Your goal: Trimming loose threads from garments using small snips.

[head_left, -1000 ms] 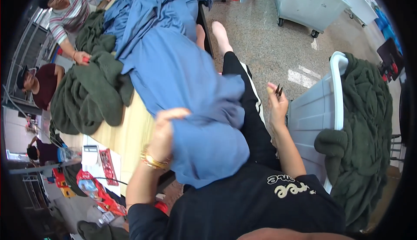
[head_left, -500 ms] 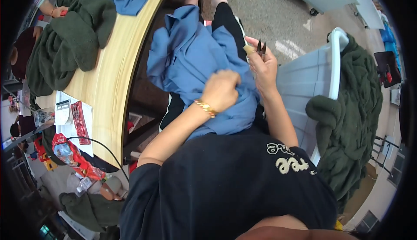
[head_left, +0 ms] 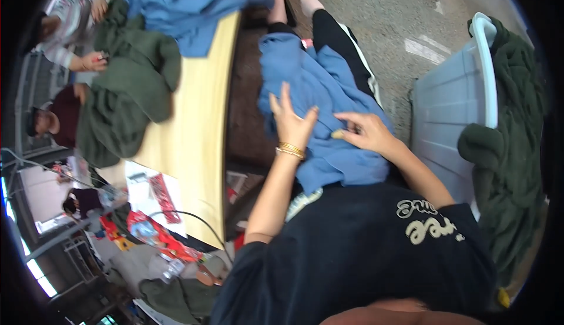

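Observation:
A blue cloth garment [head_left: 329, 96] lies bunched across my lap. My left hand [head_left: 294, 124] rests on it with fingers spread, a gold bracelet at the wrist. To its right, my right hand [head_left: 371, 132] is low over the same cloth, palm down and fingers curled. Its thumb wears a tan finger cover [head_left: 338, 134]. The small dark snips seen in this hand half a second ago are mostly hidden now, with only a dark patch showing between thumb and fingers.
On my left stands a wooden table [head_left: 202, 119] with a dark green garment [head_left: 132, 84], blue cloth [head_left: 194, 7] and a red patterned strip [head_left: 164, 198]. A pale blue bin [head_left: 446, 107] with green garments [head_left: 511, 148] stands on my right. Other people sit across the table.
My left hand has opened and spread its fingers on the cloth. The right hand has turned from upright beside the garment to palm down over it. The whole view has shifted.

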A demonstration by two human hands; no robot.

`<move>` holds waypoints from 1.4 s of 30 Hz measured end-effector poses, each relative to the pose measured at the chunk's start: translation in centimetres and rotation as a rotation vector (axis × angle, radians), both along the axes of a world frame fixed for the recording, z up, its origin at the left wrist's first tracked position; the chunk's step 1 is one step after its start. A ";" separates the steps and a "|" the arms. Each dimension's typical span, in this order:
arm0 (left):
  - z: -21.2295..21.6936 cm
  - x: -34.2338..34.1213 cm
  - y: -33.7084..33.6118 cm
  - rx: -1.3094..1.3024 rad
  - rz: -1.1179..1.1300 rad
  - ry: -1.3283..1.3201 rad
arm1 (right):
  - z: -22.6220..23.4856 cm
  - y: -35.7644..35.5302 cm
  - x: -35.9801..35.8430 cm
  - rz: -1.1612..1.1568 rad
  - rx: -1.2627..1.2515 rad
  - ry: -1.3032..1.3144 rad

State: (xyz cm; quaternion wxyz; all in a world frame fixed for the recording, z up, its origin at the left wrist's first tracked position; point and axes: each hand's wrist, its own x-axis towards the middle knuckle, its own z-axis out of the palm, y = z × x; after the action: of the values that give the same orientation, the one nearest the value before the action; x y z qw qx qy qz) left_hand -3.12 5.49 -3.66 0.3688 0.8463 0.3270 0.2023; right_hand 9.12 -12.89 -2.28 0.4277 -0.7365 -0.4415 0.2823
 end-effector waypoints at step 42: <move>13.2 27.3 26.8 0.960 -0.091 0.928 | -0.9 -2.8 2.9 -0.109 0.057 0.258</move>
State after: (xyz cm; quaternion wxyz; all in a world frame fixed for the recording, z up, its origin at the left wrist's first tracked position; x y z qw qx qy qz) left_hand 24.15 32.29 9.54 -0.2192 0.9287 0.2893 -0.0755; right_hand 11.99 -15.65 -3.17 0.5162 -0.7046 -0.3503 0.3383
